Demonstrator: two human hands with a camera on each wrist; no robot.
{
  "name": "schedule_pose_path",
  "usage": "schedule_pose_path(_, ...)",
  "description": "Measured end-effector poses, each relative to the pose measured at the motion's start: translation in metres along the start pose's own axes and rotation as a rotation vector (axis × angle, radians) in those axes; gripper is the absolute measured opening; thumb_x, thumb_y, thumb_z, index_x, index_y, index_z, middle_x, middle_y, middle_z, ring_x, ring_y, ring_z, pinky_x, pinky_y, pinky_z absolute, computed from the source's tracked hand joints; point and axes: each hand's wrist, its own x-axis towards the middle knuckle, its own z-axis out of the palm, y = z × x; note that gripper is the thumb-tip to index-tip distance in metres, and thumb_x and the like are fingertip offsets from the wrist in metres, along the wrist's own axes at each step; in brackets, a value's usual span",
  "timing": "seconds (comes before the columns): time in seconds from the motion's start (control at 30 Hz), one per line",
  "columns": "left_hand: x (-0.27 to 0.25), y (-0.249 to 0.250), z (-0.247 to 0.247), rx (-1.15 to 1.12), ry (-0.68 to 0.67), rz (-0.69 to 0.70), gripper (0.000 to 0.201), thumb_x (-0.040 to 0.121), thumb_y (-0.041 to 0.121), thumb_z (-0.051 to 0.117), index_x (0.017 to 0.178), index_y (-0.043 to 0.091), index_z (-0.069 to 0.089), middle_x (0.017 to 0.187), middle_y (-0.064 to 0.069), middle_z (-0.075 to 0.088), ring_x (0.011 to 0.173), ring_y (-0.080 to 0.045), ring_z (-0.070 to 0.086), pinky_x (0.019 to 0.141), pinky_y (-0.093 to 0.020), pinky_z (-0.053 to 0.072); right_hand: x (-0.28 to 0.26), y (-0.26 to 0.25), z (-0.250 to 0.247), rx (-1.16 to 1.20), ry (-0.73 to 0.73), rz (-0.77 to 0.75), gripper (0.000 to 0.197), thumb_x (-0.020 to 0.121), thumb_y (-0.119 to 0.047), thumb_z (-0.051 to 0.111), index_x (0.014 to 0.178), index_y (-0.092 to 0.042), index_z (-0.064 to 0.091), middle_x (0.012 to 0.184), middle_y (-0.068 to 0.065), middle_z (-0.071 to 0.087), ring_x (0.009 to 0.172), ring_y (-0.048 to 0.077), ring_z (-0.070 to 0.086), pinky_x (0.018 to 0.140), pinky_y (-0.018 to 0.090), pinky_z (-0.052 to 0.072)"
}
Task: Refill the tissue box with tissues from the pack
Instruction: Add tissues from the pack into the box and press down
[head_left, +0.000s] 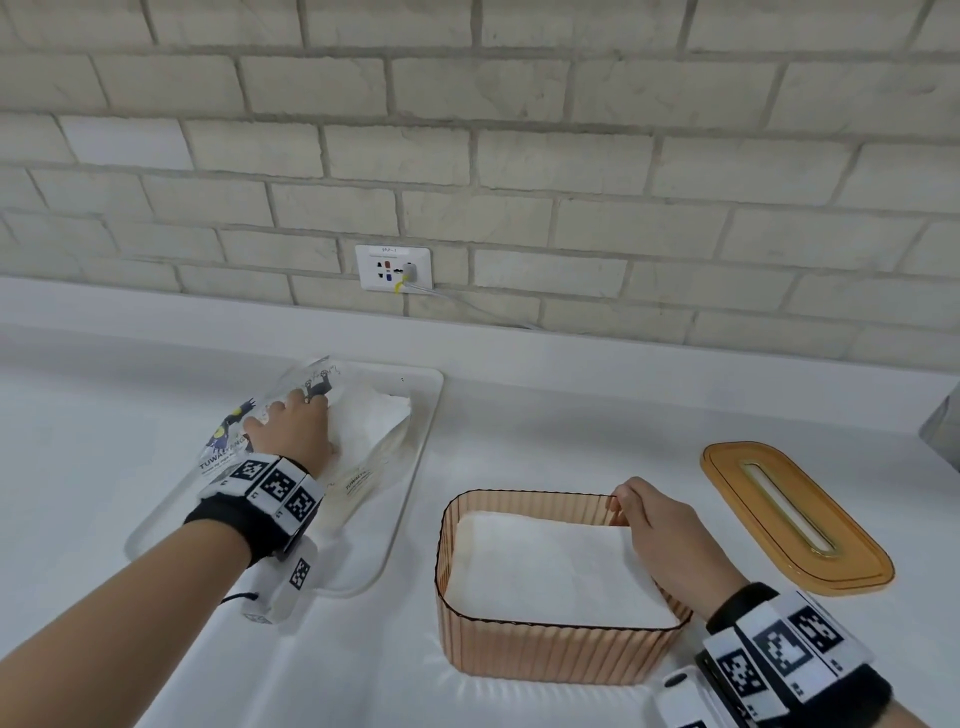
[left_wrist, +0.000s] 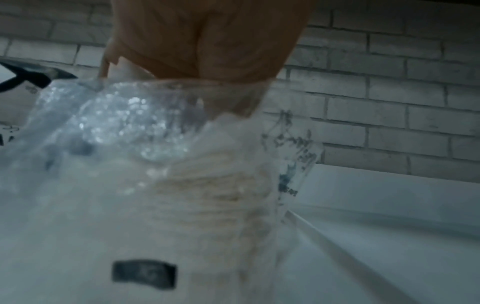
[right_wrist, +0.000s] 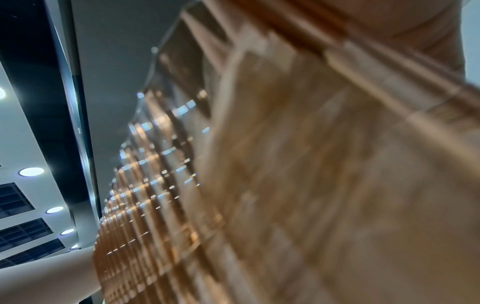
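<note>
Left hand (head_left: 293, 431) grips tissues inside pack (head_left: 231, 441), left of tissue box (head_left: 550, 649). Right hand (head_left: 657, 525) pinches box's far right rim. Left hand nearer the pack.

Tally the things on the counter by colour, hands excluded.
Amber: 2, ribbed translucent plastic tissue box and flat slotted plastic lid
Clear: 1, printed plastic tissue pack
White: 1, rounded rectangular tray
Total: 4

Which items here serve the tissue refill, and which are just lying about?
Job: tissue pack under left hand; tissue box, right hand on its rim; tissues inside; lid; tray.
Idle: wall socket; grey object, far right.
</note>
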Motion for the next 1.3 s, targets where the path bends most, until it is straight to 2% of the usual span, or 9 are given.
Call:
schedule_pose_path(0.3,-0.010,0.001,-0.010,-0.160,-0.010,-0.043,0.055,0.087,0.016,0.061,0.134,0.011,0.033,0.127,-0.011,0.052,0.113,-0.032,0.053,0.092,-0.046,0.044,-0.001,-0.002,-0.001,-0.027,-0.005,0.004,0.032,0.102,-0.026,0.028,0.097,-0.008,0.054,0.081,0.004,0.059,0.070,0.013,0.053,0.060,0.016,0.036)
schedule_pose_path(0.4,-0.009,-0.007,-0.024,-0.322,-0.107,-0.099,0.042,0.087,0.012,0.059,0.125,0.005,0.045,0.113,-0.012,0.060,0.105,-0.030,0.056,0.078,-0.031,0.037,-0.001,-0.002,-0.001,-0.039,-0.005,-0.002,0.032,0.102,-0.026,0.028,0.096,-0.008,0.053,0.075,0.001,0.055,0.067,0.011,0.050,0.058,0.017,0.035)
schedule_pose_path(0.6,-0.018,-0.023,-0.079,-0.772,-0.127,-0.008,0.023,0.086,0.010,0.065,0.106,0.000,0.065,0.091,-0.018,0.064,0.071,-0.027,0.058,0.060,-0.030,0.044,-0.004,-0.008,-0.009,-0.003,-0.078,0.001,0.027,0.102,-0.027,0.029,0.095,-0.015,0.053,0.077,-0.004,0.054,0.069,0.005,0.049,0.057,0.012,0.035)
schedule_pose_path(0.7,-0.039,-0.018,-0.112,-0.982,-0.117,0.112,0.020,0.085,0.012,0.068,0.104,0.005,0.067,0.088,-0.014,0.070,0.072,-0.025,0.064,0.064,-0.028,0.047,-0.008,-0.023,-0.028,-0.001,-0.087,-0.094,0.025,0.098,-0.036,0.037,0.115,-0.024,0.050,0.107,-0.007,0.056,0.100,0.005,0.052,0.079,0.014,0.038)
schedule_pose_path(0.8,-0.070,-0.001,-0.139,-1.058,-0.267,0.282,0.010,0.085,0.012,0.068,0.093,0.018,0.068,0.064,0.004,0.072,0.049,-0.009,0.065,0.041,-0.016,0.045,-0.009,-0.051,-0.055,0.141,-0.048,-0.195,0.066,0.078,-0.060,0.044,0.136,-0.031,0.034,0.123,-0.015,0.050,0.118,0.001,0.045,0.098,0.024,0.035)
schedule_pose_path(0.93,-0.103,0.032,-0.151,-0.973,-0.459,0.569,0.015,0.084,0.016,0.069,0.092,0.029,0.070,0.085,0.006,0.076,0.072,-0.012,0.073,0.058,-0.020,0.055,-0.008,-0.080,-0.075,0.436,-0.133,-0.207,0.093,0.061,-0.071,0.059,0.140,-0.038,0.023,0.123,-0.016,0.056,0.113,-0.001,0.054,0.100,0.026,0.038)
schedule_pose_path(1.03,-0.114,0.054,-0.146,-0.948,-0.553,0.690,0.016,0.085,0.016,0.069,0.086,0.032,0.070,0.085,0.009,0.076,0.073,-0.009,0.072,0.061,-0.018,0.055,-0.012,-0.081,-0.076,0.599,-0.274,-0.158,0.069,0.070,-0.045,0.072,0.131,-0.025,0.044,0.117,-0.005,0.066,0.102,0.011,0.066,0.086,0.027,0.053)
schedule_pose_path(1.2,-0.110,0.057,-0.126,-1.187,-0.554,0.672,0.011,0.077,0.019,0.076,0.077,0.026,0.069,0.080,0.009,0.071,0.073,-0.007,0.067,0.065,-0.019,0.051,-0.018,-0.063,-0.074,0.711,-0.273,-0.140,0.045,0.072,-0.025,0.067,0.117,-0.017,0.060,0.112,0.000,0.070,0.102,0.017,0.067,0.085,0.030,0.056)
schedule_pose_path(1.3,-0.109,0.054,-0.099,-1.566,-0.707,0.552,0.058,0.052,0.035,0.090,0.103,0.020,0.067,0.103,0.001,0.073,0.094,-0.015,0.070,0.073,-0.022,0.056,-0.018,-0.050,-0.072,0.875,-0.201,-0.130,0.060,0.060,-0.036,0.078,0.114,-0.018,0.062,0.111,0.002,0.070,0.102,0.020,0.067,0.077,0.028,0.057)
